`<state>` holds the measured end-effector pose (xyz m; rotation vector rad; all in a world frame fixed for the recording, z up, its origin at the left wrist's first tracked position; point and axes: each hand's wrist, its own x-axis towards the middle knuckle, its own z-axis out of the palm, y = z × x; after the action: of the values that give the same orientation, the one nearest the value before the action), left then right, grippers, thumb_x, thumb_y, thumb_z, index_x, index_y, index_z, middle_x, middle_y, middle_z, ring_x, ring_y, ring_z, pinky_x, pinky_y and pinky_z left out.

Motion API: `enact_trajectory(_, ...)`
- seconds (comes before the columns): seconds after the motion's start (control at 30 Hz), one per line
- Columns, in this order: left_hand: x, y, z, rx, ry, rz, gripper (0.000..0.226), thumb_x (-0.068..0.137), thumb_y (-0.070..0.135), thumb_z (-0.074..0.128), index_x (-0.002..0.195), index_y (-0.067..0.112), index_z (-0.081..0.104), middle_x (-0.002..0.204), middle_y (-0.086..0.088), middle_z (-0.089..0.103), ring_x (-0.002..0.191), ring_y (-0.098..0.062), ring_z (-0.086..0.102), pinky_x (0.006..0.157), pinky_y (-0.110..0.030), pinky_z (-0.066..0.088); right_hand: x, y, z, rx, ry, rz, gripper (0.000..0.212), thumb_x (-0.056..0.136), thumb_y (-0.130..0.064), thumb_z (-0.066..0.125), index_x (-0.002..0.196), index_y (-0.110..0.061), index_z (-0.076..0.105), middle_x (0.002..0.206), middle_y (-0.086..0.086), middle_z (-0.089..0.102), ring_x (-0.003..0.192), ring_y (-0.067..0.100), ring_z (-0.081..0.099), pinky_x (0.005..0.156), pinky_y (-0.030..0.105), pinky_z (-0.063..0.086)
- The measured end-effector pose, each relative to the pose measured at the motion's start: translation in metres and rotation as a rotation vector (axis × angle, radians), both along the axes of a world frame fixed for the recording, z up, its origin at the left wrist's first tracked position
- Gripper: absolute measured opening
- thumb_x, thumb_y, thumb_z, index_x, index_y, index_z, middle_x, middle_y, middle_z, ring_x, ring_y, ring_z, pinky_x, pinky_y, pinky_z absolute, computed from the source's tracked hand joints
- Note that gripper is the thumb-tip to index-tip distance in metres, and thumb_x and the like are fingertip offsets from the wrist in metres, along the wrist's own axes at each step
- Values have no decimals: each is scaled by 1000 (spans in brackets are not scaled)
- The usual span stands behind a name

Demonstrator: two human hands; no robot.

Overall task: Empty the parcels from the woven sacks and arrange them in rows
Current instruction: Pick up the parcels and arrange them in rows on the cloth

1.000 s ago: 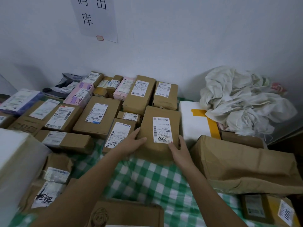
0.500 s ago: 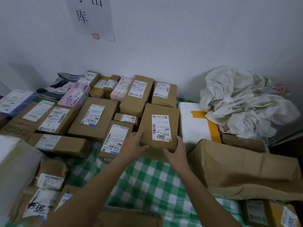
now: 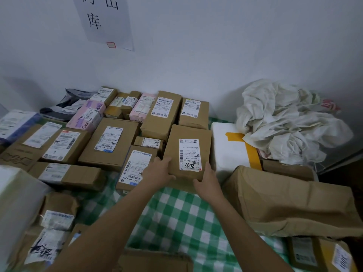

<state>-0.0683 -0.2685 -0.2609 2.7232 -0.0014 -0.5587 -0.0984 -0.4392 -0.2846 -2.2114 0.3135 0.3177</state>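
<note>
head view: a brown paper-wrapped parcel with a white label reading 2097 [image 3: 187,152] is gripped at its near corners by the left hand [image 3: 160,172] and the right hand [image 3: 207,182], fingers curled round the edges. its long axis runs away from the person, towards the white wall [image 3: 216,46]. a green-and-white checked cloth [image 3: 176,218] covers the surface. a white foam box with yellow tape [image 3: 229,148] is just beside it on the right, a labelled brown box [image 3: 135,165] on the left. bare cloth is seen nearer the person. crumpled white woven sacks [image 3: 284,122] are heaped in the far right corner.
</note>
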Motion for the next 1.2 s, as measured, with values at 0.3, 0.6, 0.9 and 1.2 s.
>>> enact_trajectory(0.3, -8, -19, 16, 182, -3, -89, 46, 92, 45, 50, 126, 16, 42, 130, -13, 36, 122, -28, 33, 95, -38, 38, -22, -8, 60, -173, -325, 187, 50, 93, -19, 56, 140, -25, 41, 141, -4, 40, 128, 14, 42, 99, 29, 45)
enact_trajectory(0.6, -20, -43, 66, -214, -140, -149, 40, 98, 35, 47, 134, 19, 50, 134, -6, 51, 119, -23, 49, 96, -37, 43, -22, -34, 113, -220, -407, 140, 43, 94, -18, 56, 136, -17, 50, 138, -1, 47, 126, 14, 44, 97, 23, 36)
enact_trajectory(0.9, -15, -88, 102, -266, -142, -147, 35, 99, 35, 41, 129, 20, 53, 124, 1, 60, 109, -18, 56, 87, -31, 45, 3, -85, 133, -208, -342, 194, 30, 92, -18, 58, 122, -19, 60, 121, -1, 55, 116, 15, 51, 90, 23, 37)
enact_trajectory(1.2, -13, -156, 88, -222, -61, -59, 42, 98, 40, 45, 135, 20, 47, 136, -2, 53, 119, -21, 52, 99, -37, 44, 24, -167, 116, -204, -258, 281, 31, 92, -19, 61, 123, -16, 60, 127, 1, 56, 115, 16, 51, 87, 23, 36)
